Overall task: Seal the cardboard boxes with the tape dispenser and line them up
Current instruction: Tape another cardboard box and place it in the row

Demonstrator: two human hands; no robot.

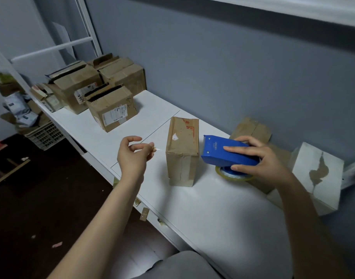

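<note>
Tall brown cardboard box (pixel 182 152) upright on the white table (pixel 212 208), probably light and tippy so steady its top, right hand (pixel 259 158) gripping the blue plastic tape dispenser (pixel 222 151) beside it, left hand (pixel 132 156) curled, can't tell if pinching.

Blue against brown and white
Bright blue tape dispenser (pixel 229 153) over a yellowish tape roll (pixel 233 176); brown cardboard box (pixel 182 150) with red print; white table (pixel 212 208); grey-blue wall (pixel 233 67); white carton (pixel 305 178) with a brown patch
</note>
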